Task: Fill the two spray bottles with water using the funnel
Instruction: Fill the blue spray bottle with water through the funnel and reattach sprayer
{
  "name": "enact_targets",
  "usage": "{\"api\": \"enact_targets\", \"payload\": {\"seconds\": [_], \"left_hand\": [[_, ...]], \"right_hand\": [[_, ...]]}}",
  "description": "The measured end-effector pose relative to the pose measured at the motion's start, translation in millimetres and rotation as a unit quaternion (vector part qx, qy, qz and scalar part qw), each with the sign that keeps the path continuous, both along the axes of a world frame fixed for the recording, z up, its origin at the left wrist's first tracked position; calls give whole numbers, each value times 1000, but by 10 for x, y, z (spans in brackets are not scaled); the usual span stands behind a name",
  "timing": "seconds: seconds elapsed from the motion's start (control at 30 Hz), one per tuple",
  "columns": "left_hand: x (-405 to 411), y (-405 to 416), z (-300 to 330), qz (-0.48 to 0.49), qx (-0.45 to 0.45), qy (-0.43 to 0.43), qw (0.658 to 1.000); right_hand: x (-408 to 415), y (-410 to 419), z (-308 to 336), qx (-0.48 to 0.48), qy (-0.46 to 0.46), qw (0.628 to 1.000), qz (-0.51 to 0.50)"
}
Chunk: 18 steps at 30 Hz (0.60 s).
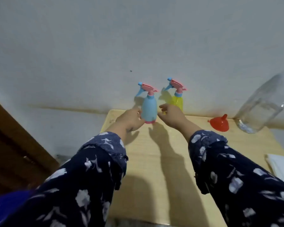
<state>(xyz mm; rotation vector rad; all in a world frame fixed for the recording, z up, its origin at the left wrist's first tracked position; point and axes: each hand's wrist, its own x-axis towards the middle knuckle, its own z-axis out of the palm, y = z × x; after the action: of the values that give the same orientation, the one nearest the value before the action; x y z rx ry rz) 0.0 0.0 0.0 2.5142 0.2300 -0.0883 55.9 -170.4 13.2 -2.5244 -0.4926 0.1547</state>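
While both arms reach forward, left hand [129,119] touching blue bottle [149,110], right hand [171,115] fingers loosely spread

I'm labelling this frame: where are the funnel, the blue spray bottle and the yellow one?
funnel [219,124], head view, on its red cone.
blue spray bottle [149,110], head view, mid-body.
yellow spray bottle [177,102], head view, upper body.

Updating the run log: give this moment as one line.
stage: reaching | left hand: open, at blue spray bottle | right hand: open, beside it | funnel: untouched | spray heads: on
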Motion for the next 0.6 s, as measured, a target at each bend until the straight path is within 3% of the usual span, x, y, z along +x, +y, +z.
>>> {"api": "enact_targets", "payload": {"seconds": [0.2, 0.37, 0.6], "left_hand": [[495, -93, -472, 83, -90, -46, 991], [801, -152, -717, 111, -118, -103, 981], [853, -218, -851, 144, -172, -140, 964]], "right_hand": [[492, 336, -322, 160, 58, 984, -46], [755, 582, -485, 310, 6, 947, -88], [833, 703, -524, 364, -4, 924, -120]]}}
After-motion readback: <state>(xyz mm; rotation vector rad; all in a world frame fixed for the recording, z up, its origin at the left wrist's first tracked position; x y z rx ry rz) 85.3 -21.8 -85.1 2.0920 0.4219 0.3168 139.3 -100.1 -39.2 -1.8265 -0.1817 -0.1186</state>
